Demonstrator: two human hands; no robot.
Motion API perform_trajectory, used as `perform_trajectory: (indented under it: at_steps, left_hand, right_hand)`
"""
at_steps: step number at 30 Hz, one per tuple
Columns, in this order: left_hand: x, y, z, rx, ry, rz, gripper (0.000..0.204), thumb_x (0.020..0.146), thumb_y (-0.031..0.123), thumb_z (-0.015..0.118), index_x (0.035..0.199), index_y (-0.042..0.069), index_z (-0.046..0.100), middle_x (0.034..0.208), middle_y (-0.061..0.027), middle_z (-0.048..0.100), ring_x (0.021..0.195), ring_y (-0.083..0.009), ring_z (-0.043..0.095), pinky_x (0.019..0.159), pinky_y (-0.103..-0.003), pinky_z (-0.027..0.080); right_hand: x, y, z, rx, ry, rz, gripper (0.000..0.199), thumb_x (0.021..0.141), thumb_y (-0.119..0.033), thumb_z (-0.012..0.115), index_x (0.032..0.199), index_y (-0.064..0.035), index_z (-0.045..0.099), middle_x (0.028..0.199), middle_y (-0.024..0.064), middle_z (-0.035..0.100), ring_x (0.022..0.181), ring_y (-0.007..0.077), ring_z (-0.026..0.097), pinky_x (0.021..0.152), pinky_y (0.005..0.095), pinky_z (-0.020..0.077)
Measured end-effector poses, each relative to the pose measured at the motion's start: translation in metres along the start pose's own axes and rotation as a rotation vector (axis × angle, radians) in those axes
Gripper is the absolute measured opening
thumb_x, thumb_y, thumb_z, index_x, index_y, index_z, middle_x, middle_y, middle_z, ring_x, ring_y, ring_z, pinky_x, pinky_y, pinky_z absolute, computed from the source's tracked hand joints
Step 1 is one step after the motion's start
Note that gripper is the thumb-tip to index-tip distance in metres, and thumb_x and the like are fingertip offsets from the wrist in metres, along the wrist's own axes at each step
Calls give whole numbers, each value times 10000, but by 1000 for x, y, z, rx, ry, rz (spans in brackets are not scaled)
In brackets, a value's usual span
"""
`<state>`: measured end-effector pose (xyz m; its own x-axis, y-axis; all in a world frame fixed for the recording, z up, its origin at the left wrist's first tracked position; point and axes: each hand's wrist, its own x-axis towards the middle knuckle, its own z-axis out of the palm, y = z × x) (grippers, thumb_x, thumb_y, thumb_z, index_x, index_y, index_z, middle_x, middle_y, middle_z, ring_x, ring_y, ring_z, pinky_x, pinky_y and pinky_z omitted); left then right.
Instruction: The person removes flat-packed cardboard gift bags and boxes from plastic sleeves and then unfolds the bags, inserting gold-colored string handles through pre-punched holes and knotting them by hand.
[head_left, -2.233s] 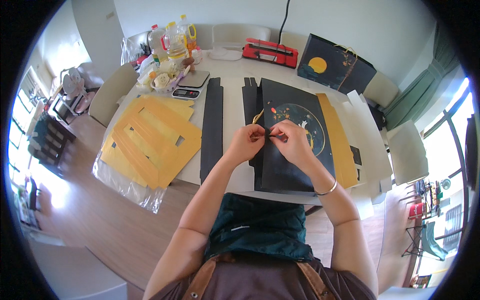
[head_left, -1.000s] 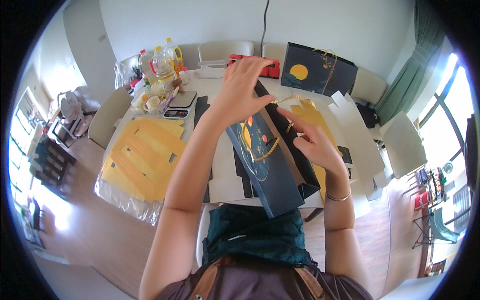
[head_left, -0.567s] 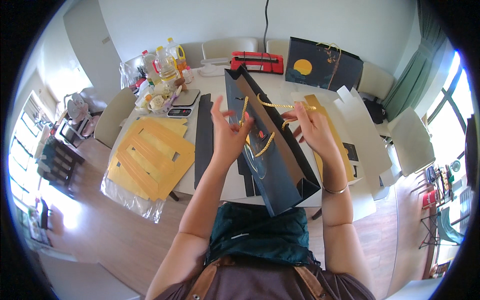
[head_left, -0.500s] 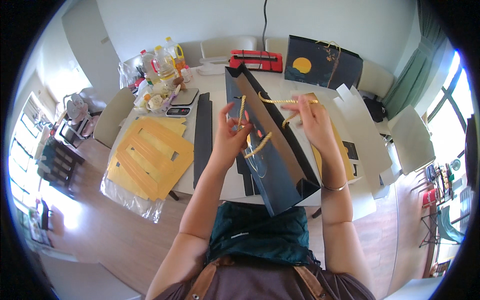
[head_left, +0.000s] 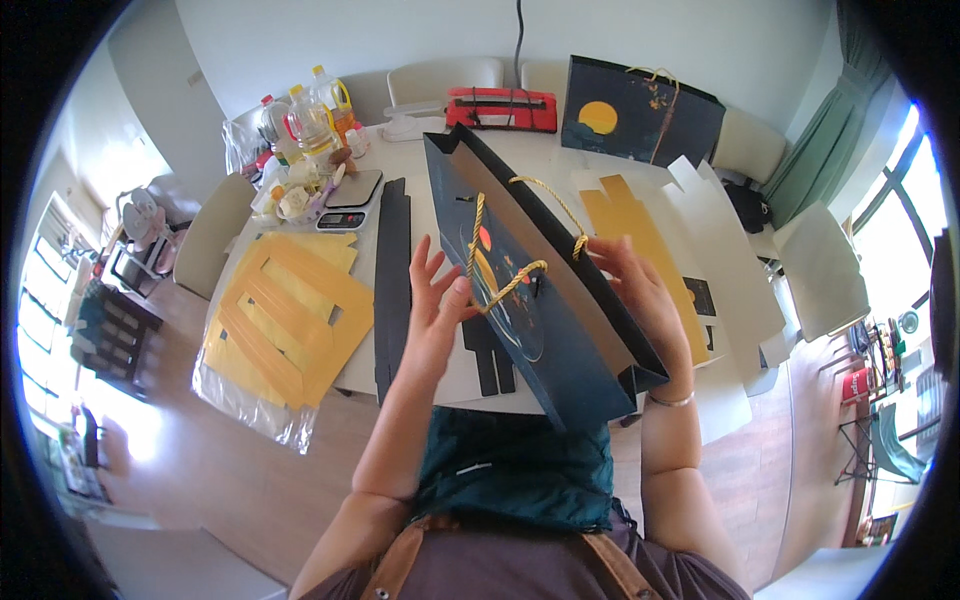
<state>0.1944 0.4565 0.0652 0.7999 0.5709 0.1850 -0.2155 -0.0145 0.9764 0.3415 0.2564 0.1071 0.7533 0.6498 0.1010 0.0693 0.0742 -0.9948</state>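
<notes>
A dark blue paper gift bag stands tilted in front of me, its open top showing a brown inside. Gold rope handles hang from both sides: the near rope handle droops over the printed left face, and the far rope handle lies along the right edge. My left hand is beside the left face with fingers spread, its thumb close to the near rope; whether they touch is unclear. Against the right side of the bag is my right hand, fingers stretched out near the far rope's end.
Flat yellow card sheets on clear plastic lie at left, near a kitchen scale and oil bottles. Black strips lie beside them. Behind are a red device and another dark gift bag; gold card is at right.
My right hand has let go of the far rope and moved down to the bag's side. My left fingers have come off the near rope and spread. Both handles now hang loosely.
</notes>
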Motion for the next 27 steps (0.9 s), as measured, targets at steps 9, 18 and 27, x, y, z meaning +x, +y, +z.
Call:
perform_trajectory:
  at_steps: [9, 18, 27]
  left_hand:
    - [-20, 66, 41, 851, -236, 887, 791, 557, 592, 817, 1098, 46, 630, 1321, -196, 497, 1100, -325, 580, 746, -328, 532]
    - [4, 51, 30, 730, -443, 783, 583, 572, 394, 872, 957, 82, 564, 1025, -91, 522, 856, -293, 612, 622, -316, 520]
    - [137, 58, -35, 1056, -125, 695, 443, 680, 292, 843, 965, 52, 603, 923, -69, 598, 719, -182, 634, 625, -301, 501]
  right_hand:
    - [-70, -15, -27, -392, -335, -479, 1126, 596, -694, 743, 1438, -52, 358, 1495, 200, 308, 1252, 335, 494, 949, 416, 465]
    - [-97, -56, -2, -1099, -172, -636, 611, 671, -399, 811, 1157, -89, 610, 1147, 157, 618, 883, 317, 670, 708, 366, 553]
    - [-14, -59, -54, -1000, 110, -368, 225, 739, -119, 674, 934, -14, 634, 890, 161, 646, 770, 347, 626, 681, 367, 508]
